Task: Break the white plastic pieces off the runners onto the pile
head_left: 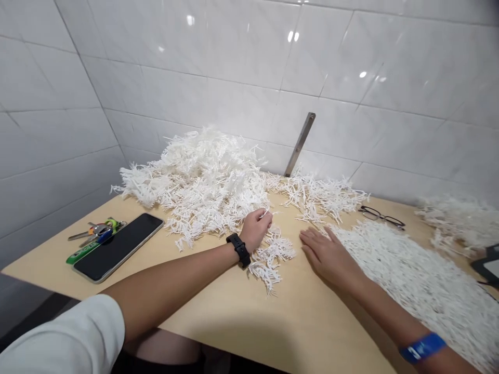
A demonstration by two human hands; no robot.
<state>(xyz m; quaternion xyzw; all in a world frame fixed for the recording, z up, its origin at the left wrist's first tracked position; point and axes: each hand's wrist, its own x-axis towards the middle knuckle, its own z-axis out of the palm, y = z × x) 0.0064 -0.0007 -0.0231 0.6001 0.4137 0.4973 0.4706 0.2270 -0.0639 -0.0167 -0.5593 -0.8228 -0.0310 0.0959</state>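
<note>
My left hand [256,228], with a black watch at the wrist, is closed with a thin white strand [265,212] poking out between thumb and fingers. A small cluster of white branched pieces [275,252] lies on the table just right of and below it. Behind it rises a big heap of the same white pieces [210,182]. My right hand [327,254] rests palm down on the wooden table, fingers stretched out, holding nothing visible. Beside its forearm, on the right, spreads a wide flat layer of short white pieces [421,280].
On the left lie a black-screened phone [120,246] and keys [97,231] with a green tag. Glasses [382,216] sit at the back right. A metal strip [300,145] leans against the tiled wall. Another white pile [463,221] and a dark-edged object [489,265] are at far right.
</note>
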